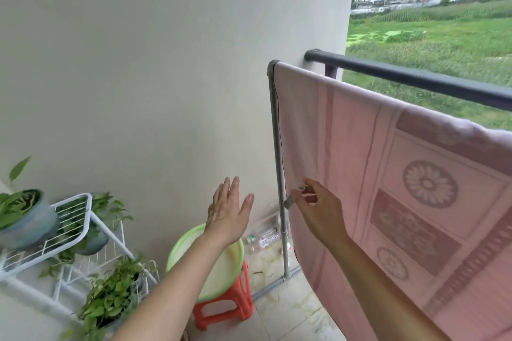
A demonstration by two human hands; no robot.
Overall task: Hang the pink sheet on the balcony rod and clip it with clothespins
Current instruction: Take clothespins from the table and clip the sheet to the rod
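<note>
**Pink sheet on the rod, a clip in the right hand**

Pink cloth fills the space to the right of both hands. The pink sheet (pixel 388 174) hangs over the rod (pixel 271 65), high above the right hand, and drops down past the right wrist toward the floor. Only the end corner of the rod shows. The rest is under the cloth. A grey pole (pixel 278 141) goes straight down from that corner, between the two hands.

The right hand (pixel 315 207) is up by the left edge of the sheet, just beside the grey pole. Its thumb and fingers pinch a small pale clothespin (pixel 295 197). The clothespin is at the edge of the cloth, but I cannot tell if it bites the cloth or only touches it.

The left hand (pixel 227 210) is in the air, left of the pole and near the right hand. It is wide, with straight fingers pointing up, and it holds nothing. The pale wall (pixel 138 63) is behind it.

Under the left arm is a green basin (pixel 227 271) on a red stool (pixel 224 310). Small bottles (pixel 266 237) lie on the floor by the wall, low between the two wrists. Far to the left of the left hand is a white rack (pixel 88 210) with green plants (pixel 110 293). A dark rail (pixel 415 79) runs behind the sheet, above the right hand.
</note>
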